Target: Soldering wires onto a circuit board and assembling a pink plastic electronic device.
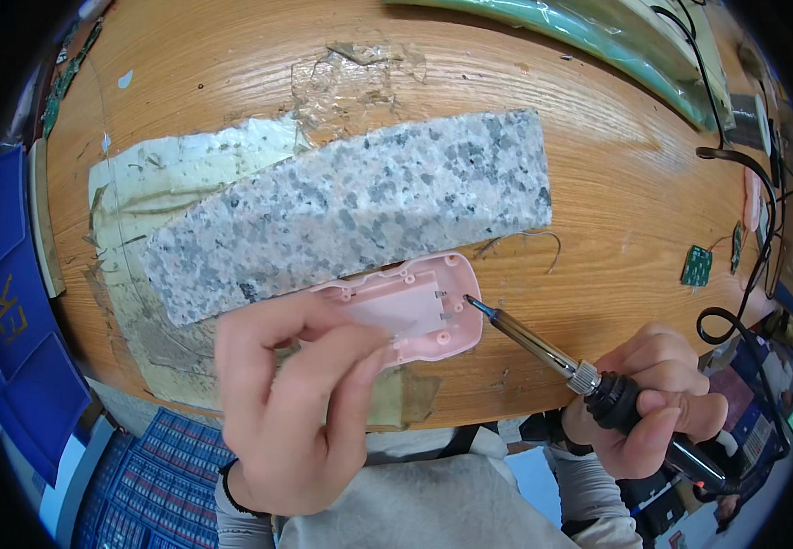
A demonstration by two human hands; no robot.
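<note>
A pink plastic housing shell (462, 340) lies open side up near the table's front edge, with small metal contacts at its right end. In my right hand (653, 403) is a soldering iron (535, 346), held by its black handle. Its dark tip points left, over the right end of the shell. My left hand (300, 393) hovers over the shell's left part and hides some of it. Thumb and fingers there are pinched together; a thin, pale bit seems to show at the fingertips, too blurred to name.
Behind the shell lies a long speckled granite slab (369, 197), partly on a worn, taped sheet (131, 188). A bent wire (543, 236) rests beside the slab. Rightward are a small green circuit board (696, 265) and a black cable (746, 160). Blue boxes (12, 311) stand at left.
</note>
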